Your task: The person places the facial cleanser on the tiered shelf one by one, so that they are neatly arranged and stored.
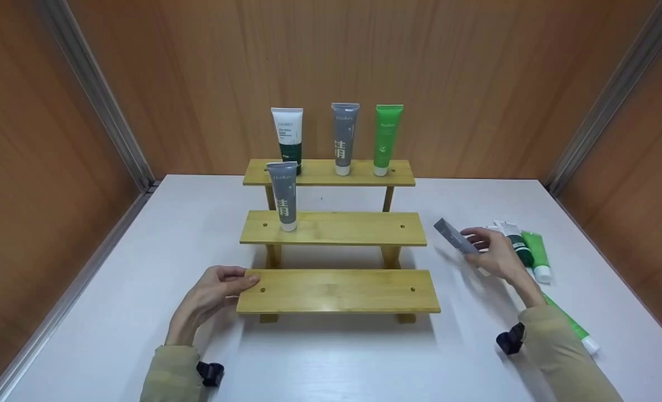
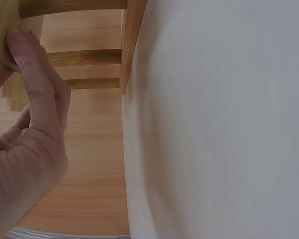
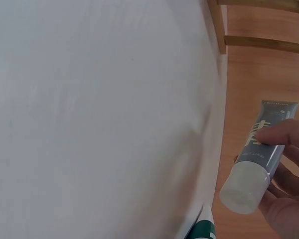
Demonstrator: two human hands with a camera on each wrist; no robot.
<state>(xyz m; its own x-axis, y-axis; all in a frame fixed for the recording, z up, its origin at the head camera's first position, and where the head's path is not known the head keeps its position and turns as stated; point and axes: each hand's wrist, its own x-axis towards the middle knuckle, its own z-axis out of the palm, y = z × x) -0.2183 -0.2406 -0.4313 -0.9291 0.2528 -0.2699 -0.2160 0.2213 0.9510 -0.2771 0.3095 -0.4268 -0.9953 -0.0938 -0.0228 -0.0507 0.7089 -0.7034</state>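
At the left end of the lowest step, my left hand (image 1: 210, 293) pinches the board of a three-tier wooden display stand (image 1: 336, 291), thumb on top and fingers (image 2: 37, 84) beneath. My right hand (image 1: 497, 254) holds a grey squeeze tube (image 3: 261, 144) with a white cap, above the table right of the stand. A matching grey tube (image 1: 284, 195) stands cap-down on the middle step, toward its left. Along the top step stand a white and dark green tube (image 1: 289, 131), another grey tube (image 1: 344, 137) and a bright green tube (image 1: 387, 137).
Beyond my right hand lie a white and dark green tube (image 1: 518, 245) and a green tube (image 1: 538, 257) on the white table (image 1: 331, 357). Another green tube (image 1: 579, 329) lies partly hidden by my right sleeve. Wood-grain panels (image 1: 208, 84) enclose the back and sides.
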